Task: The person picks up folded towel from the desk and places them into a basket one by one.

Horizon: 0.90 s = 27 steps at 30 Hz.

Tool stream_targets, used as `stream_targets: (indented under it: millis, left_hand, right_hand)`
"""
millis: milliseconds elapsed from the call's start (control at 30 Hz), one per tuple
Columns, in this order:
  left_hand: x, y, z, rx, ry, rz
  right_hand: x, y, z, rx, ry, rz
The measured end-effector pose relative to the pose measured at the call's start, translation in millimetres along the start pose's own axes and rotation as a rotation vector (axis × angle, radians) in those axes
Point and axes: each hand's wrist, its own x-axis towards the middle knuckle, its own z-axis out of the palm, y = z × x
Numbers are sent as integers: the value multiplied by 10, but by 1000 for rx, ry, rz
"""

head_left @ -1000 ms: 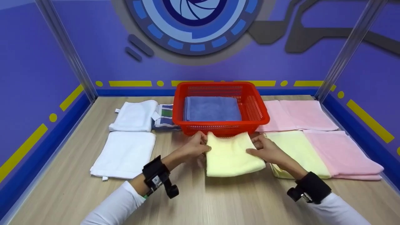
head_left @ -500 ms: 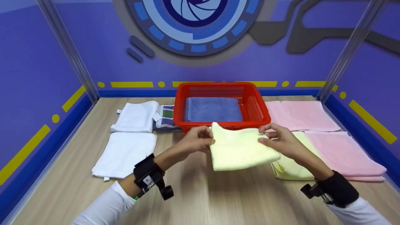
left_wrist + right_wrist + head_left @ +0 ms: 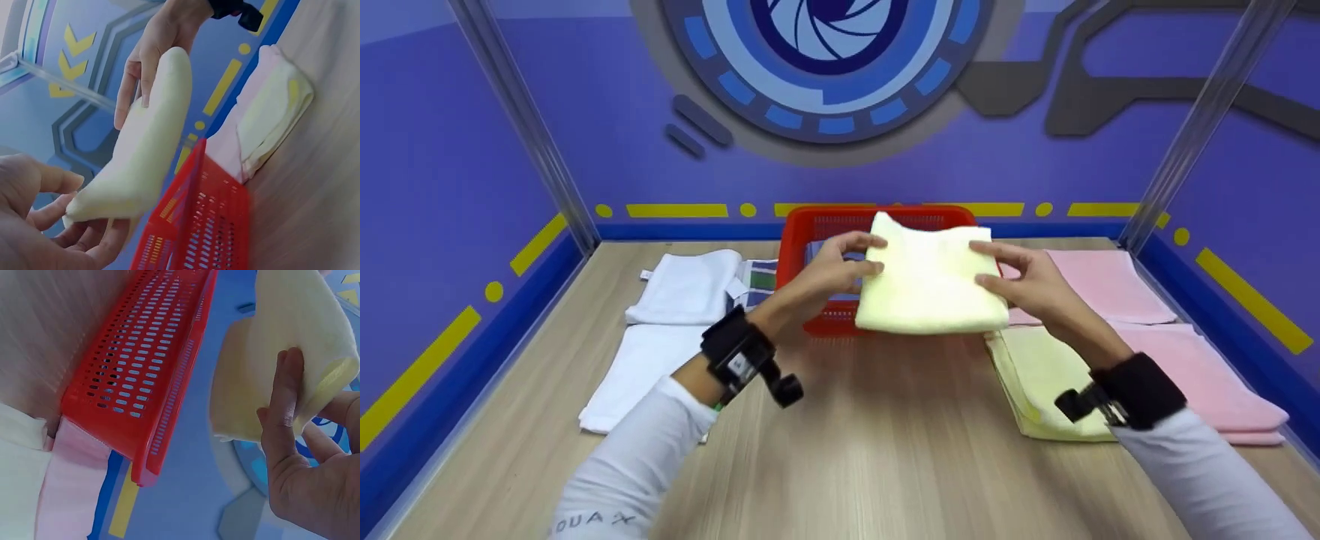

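A folded pale yellow towel (image 3: 931,289) hangs in the air, overlapping the front of the red basket (image 3: 793,244) in the head view. My left hand (image 3: 834,266) grips its left edge, and my right hand (image 3: 1027,281) grips the opposite edge. The left wrist view shows the towel (image 3: 146,140) from the side, above the basket rim, with fingers under its near end. Seen from the right wrist, the fingers and thumb pinch the towel (image 3: 298,343) between them. A blue towel (image 3: 814,255) inside the basket is mostly hidden behind the yellow one.
On the left lie two folded white towels (image 3: 690,289) and a striped towel (image 3: 761,279) beside the basket. Pink towels (image 3: 1110,281) and another yellow towel (image 3: 1035,382) lie on the right. Purple walls (image 3: 607,120) with metal corner posts enclose the wooden table (image 3: 870,457).
Both hands have lifted the yellow towel off the low spot in front of the basket, up and forward over the basket's front rim, after a slight swing to the right.
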Motion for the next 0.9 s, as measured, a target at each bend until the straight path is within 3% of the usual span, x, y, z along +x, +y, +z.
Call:
stream_targets:
  millis: [200, 433, 633, 767, 833, 900]
  left_hand:
    - [403, 37, -11, 10, 48, 38]
    - [883, 6, 65, 77, 57, -4]
    - [1075, -68, 81, 155, 104, -35]
    - [1158, -130, 48, 180, 120, -24]
    - [1197, -157, 32, 173, 100, -28]
    - [1237, -193, 21, 176, 38, -97]
  right_hand:
    - [392, 12, -99, -110, 66, 54]
    - [770, 72, -207, -340, 113, 63]
    - [1003, 139, -155, -494, 126, 90]
    - [1139, 202, -90, -558, 122, 115]
    - [1193, 242, -63, -578, 133, 112]
    - [1239, 286, -38, -597, 151, 100]
